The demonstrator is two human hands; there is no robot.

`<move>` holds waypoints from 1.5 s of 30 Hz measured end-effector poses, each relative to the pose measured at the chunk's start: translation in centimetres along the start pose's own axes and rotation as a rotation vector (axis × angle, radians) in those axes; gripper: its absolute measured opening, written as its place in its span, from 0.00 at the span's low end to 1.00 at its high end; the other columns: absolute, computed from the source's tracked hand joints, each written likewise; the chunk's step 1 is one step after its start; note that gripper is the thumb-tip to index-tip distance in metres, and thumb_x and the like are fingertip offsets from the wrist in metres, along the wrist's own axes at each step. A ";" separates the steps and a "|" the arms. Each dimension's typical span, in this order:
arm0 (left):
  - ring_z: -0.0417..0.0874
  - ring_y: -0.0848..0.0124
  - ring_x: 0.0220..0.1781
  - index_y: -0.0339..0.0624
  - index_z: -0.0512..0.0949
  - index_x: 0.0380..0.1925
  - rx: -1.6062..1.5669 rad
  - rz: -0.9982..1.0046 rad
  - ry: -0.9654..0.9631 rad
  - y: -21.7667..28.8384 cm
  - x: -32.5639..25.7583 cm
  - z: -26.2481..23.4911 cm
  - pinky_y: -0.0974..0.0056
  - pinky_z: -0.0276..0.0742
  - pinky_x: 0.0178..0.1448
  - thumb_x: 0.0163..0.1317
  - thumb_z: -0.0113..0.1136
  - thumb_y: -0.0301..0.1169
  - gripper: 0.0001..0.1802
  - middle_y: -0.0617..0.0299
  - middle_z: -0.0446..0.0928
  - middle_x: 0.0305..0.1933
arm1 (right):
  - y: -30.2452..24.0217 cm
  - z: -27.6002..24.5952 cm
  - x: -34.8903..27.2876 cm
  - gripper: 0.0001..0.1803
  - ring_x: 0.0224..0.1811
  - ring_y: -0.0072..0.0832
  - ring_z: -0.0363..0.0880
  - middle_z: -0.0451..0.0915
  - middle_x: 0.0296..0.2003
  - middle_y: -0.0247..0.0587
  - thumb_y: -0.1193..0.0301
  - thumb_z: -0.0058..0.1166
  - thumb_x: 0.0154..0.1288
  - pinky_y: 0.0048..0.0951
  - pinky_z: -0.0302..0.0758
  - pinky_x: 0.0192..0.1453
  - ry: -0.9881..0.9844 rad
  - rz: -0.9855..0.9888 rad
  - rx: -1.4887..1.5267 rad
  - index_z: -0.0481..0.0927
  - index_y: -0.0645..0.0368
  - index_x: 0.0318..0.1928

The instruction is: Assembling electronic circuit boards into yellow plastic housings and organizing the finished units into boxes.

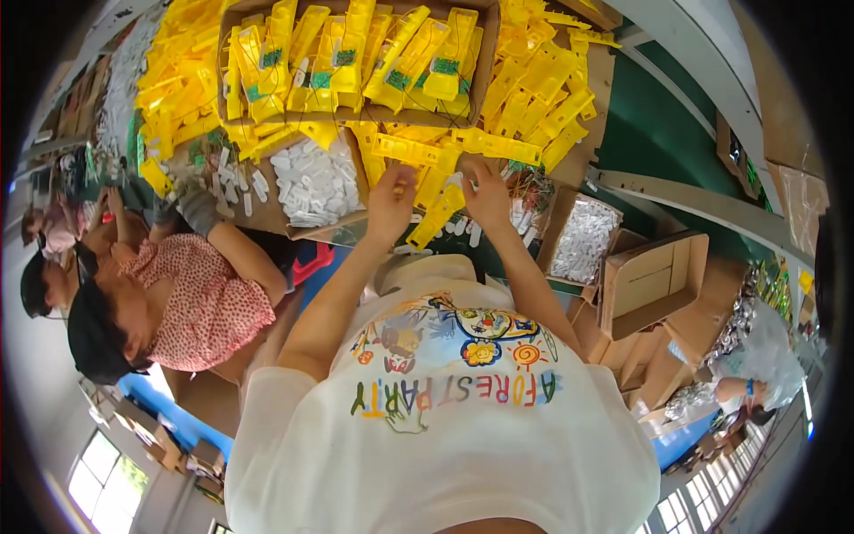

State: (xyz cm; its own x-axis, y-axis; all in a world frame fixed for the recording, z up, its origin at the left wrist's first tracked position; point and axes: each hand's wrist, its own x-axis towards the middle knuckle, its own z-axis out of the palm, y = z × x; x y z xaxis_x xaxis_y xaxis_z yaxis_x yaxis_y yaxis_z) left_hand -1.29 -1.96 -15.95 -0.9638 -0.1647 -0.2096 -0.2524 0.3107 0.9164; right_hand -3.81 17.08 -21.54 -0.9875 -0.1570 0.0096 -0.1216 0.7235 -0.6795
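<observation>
My left hand [392, 205] is over the near edge of the yellow pile, its fingers bent together. Whatever it pinches is too small to make out. Across from it, my right hand [487, 198] has its fingers curled in, just below a long yellow plastic casing [498, 145]; its grip is also too small to read. Between the hands, a yellow casing [436, 218] lies slanted toward me. Another yellow casing [406, 149] rests crosswise above my left hand.
A cardboard box [356, 114] at the back holds yellow casings with green circuit boards and wires. White plastic pieces [316, 182] fill a box at left; another box [583, 238] stands at right. A cardboard tray [654, 283] is farther right. A co-worker in a dotted top [209, 303] sits at left.
</observation>
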 end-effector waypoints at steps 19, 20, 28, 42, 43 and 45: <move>0.77 0.71 0.24 0.43 0.67 0.45 -0.528 -0.517 -0.026 -0.7 -3.8 0.0 0.64 0.76 0.27 0.64 0.51 0.36 0.14 0.61 0.73 0.28 | 2.6 -2.6 -1.4 0.13 0.34 0.43 0.79 0.78 0.33 0.51 0.66 0.54 0.53 0.38 0.77 0.36 -0.258 0.134 0.085 0.79 0.55 0.40; 0.74 0.71 0.21 0.44 0.67 0.44 -0.525 -0.519 -0.045 -1.4 -4.1 -0.2 0.65 0.73 0.24 0.63 0.51 0.37 0.13 0.62 0.72 0.26 | 3.1 -1.7 -1.1 0.13 0.34 0.43 0.79 0.78 0.33 0.51 0.66 0.54 0.53 0.38 0.77 0.36 -0.256 0.129 0.090 0.79 0.55 0.40; 0.67 0.73 0.19 0.49 0.65 0.41 -0.731 -0.723 -0.005 0.3 -5.8 0.2 0.66 0.65 0.23 0.61 0.50 0.39 0.12 0.64 0.69 0.26 | 3.7 0.6 0.8 0.08 0.32 0.41 0.79 0.78 0.28 0.40 0.68 0.57 0.52 0.41 0.74 0.36 -0.398 -0.081 -0.238 0.74 0.57 0.31; 0.60 0.74 0.19 0.49 0.66 0.36 -0.990 -0.819 -0.541 6.4 -5.0 1.5 0.68 0.62 0.25 0.69 0.30 0.52 0.21 0.65 0.64 0.24 | -6.8 -9.2 -3.2 0.12 0.36 0.30 0.81 0.81 0.36 0.34 0.75 0.57 0.48 0.26 0.77 0.35 0.163 -0.789 0.049 0.78 0.56 0.37; 0.60 0.74 0.19 0.49 0.66 0.36 -0.976 -0.818 -0.573 6.7 -5.1 1.4 0.68 0.61 0.24 0.69 0.30 0.52 0.21 0.65 0.64 0.24 | -6.6 -9.3 -3.2 0.12 0.36 0.30 0.81 0.81 0.36 0.34 0.76 0.57 0.47 0.26 0.78 0.35 0.151 -0.814 0.063 0.78 0.56 0.36; 0.59 0.75 0.19 0.49 0.66 0.35 -0.925 -0.813 -0.588 6.7 -5.3 1.0 0.69 0.60 0.23 0.69 0.31 0.52 0.21 0.66 0.63 0.24 | -6.5 -9.4 -3.1 0.12 0.36 0.31 0.81 0.81 0.37 0.34 0.76 0.57 0.45 0.26 0.78 0.35 0.138 -0.839 0.078 0.79 0.56 0.36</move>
State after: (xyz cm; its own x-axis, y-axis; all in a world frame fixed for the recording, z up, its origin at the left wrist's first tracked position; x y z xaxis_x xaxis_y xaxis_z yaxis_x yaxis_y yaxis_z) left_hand 2.04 1.88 -9.07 -0.5249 0.4925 -0.6942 -0.8353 -0.4547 0.3090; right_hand -0.86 19.19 -10.21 -0.5772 -0.5333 0.6184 -0.8163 0.3550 -0.4557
